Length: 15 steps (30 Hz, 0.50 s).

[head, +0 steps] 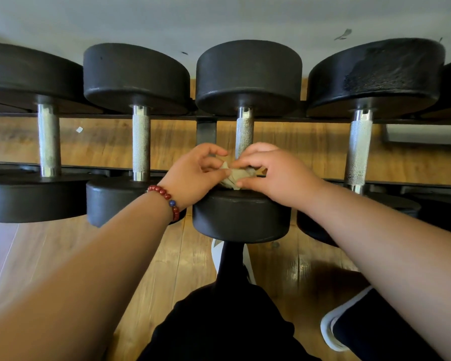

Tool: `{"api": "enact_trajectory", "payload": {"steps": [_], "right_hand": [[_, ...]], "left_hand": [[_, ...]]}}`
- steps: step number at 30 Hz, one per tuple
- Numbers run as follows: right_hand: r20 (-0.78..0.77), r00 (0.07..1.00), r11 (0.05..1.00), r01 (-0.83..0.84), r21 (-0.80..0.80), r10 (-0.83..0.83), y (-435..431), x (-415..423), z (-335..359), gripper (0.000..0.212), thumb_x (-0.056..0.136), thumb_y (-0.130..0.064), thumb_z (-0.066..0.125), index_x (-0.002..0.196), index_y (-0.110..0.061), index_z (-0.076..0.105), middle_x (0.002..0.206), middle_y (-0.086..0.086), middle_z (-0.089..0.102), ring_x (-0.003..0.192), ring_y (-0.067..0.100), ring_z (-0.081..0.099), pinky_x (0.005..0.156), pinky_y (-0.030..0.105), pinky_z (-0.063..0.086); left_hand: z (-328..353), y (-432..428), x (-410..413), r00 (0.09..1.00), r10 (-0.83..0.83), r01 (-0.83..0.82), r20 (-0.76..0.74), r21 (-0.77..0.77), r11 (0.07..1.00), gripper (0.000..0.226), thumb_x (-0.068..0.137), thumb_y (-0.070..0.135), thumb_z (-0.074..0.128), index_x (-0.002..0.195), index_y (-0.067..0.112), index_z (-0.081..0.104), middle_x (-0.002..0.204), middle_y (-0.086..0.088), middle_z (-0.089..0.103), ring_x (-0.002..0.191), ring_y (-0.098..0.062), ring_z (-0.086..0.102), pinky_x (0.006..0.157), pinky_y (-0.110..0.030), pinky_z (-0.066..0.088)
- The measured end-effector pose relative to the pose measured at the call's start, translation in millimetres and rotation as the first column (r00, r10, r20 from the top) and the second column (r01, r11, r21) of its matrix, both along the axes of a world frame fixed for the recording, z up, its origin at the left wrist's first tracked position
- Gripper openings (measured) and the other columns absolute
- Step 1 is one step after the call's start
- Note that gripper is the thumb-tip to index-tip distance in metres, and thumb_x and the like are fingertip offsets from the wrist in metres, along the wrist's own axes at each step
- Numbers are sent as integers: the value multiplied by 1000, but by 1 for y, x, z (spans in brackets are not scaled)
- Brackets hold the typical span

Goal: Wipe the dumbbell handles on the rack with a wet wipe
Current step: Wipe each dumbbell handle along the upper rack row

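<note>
Both your hands are on the wipe (235,177) at the centre handle (244,131)!
The crumpled wipe sits at the handle's 6 o'clock end, atop the near head (241,214); your left hand (195,175) pinches it from 9 o'clock, your right hand (274,175) from 3 o'clock, fingers curled. More dumbbells (136,76) line the rack (206,131) either side; a bracelet (167,198) circles your left wrist.

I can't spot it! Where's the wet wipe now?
The crumpled beige wipe sits mid-view, pinched between the left hand and right hand, at the near end of the third-from-left knurled steel dumbbell handle.
</note>
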State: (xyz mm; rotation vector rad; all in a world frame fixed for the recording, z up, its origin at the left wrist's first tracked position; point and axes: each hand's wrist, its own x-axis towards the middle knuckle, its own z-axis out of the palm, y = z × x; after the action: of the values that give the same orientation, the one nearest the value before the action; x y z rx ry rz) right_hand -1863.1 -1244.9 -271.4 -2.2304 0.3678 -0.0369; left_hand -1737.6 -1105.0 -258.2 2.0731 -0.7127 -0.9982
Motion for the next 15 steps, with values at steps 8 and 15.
{"api": "enact_trajectory", "payload": {"steps": [8,15], "right_hand": [[-68,960,928,-279,-247,270,-14,12,4,19,88,-24,68,106,-20,74,98,-9,53,91,7,52,87,27,48],[-79,856,739,-484,-470,510,-17,20,2,18,92,-17,62,106,-13,73,102,4,60,97,22,55,88,39,49]], "left_hand": [[-22,17,-38,909,412,-417,-70,-142,898,33,102,18,39,113,25,69,114,11,65,107,0,57,89,-17,44],[-25,17,-37,898,431,-439,-86,-129,889,36,103,20,34,118,28,67,118,11,64,110,-2,55,91,-19,44]]}}
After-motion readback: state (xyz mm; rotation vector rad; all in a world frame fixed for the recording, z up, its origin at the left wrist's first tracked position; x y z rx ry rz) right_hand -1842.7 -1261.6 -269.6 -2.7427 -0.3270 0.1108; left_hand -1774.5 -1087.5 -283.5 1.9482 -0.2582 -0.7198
